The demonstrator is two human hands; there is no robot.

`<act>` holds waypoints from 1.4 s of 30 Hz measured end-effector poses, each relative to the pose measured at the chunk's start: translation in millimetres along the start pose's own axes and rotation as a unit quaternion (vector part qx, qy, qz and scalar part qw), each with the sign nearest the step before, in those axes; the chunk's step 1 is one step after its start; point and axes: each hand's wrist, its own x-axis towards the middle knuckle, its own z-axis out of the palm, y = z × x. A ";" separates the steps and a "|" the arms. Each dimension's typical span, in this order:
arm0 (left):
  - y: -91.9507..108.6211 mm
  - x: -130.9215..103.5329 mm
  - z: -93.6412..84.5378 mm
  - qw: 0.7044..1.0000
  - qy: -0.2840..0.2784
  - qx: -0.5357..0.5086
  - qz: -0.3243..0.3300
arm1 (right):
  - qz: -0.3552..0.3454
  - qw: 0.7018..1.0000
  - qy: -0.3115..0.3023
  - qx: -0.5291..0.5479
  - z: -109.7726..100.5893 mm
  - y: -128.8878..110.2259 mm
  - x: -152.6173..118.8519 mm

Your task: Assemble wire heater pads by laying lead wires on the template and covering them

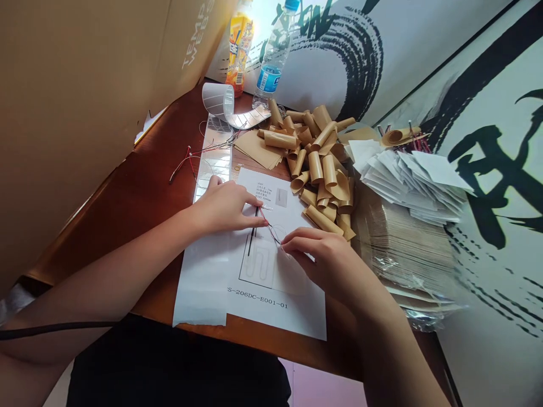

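Note:
Thin red and black wires [271, 230] stretch between my hands, just above a printed sheet [297, 316] with a line diagram. My left hand [224, 206] holds their upper end at the tips of its thumb and index finger, which stand a little apart. At the lower end, the fingertips of my right hand [318, 251] pinch the wires. A pale transparent piece with a looped line lies over the diagram, partly hidden by my right hand. Under my left forearm is a strip of white backing sheet [199, 294].
Rolled brown paper pieces [316, 167] are heaped behind my right hand. Farther right stand stacked flat sheets [407, 243] topped with white papers [411, 175]. Loose wires [189, 158] and a curled label strip [218, 99] lie behind left. Two bottles [269, 73] stand at the back, and cardboard [85, 113] rises left.

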 end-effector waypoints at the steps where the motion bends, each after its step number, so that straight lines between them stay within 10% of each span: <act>1: 0.1 0.0 0.1 1.000 0.000 0.000 0.000 | -0.003 1.000 -0.005 0.004 0.4 -2.2 0.2; 11: 1.3 0.1 -1.0 1.000 -0.003 0.004 -0.002 | -0.010 0.999 -0.034 0.029 -7.8 -10.4 1.9; 24: -1.8 0.7 0.2 1.000 -0.002 0.010 0.005 | 0.025 0.980 0.197 -0.020 27.9 -33.6 8.2; 42: -2.8 4.3 1.5 1.000 0.012 -0.006 -0.010 | -0.071 0.982 0.051 -0.169 32.1 -37.0 5.8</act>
